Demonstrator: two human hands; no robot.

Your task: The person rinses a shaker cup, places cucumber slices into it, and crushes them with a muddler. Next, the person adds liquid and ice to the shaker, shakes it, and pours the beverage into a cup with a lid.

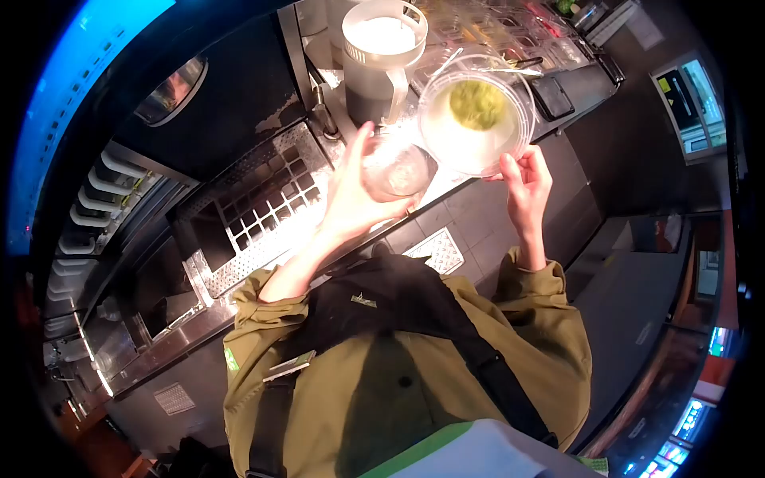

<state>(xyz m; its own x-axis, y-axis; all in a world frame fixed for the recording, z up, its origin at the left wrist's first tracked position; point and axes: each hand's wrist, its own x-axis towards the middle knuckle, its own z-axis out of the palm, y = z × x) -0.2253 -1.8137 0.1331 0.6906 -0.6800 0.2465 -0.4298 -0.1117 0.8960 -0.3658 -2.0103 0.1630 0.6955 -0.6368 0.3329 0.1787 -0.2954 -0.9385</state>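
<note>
My right hand (526,179) pinches the rim of a clear round plastic tub (516,119) between thumb and fingers. Inside the tub a heap of chopped green food (478,105) lies to one side, on a pale base. My left hand (351,195) curves round a second clear round container (397,169), thumb and fingers on opposite sides. What this container holds is hard to make out in the glare. It is held close beside the tub, on its left. A tall jug (370,84) with a handle and a bright white top stands just beyond my left hand.
To the left a fryer-like metal unit with a wire grid (275,199) is set into the counter. Clear food bins (518,28) line the back right. A dark tray (552,97) lies at the counter's right edge. Tiled floor (478,215) shows below the counter.
</note>
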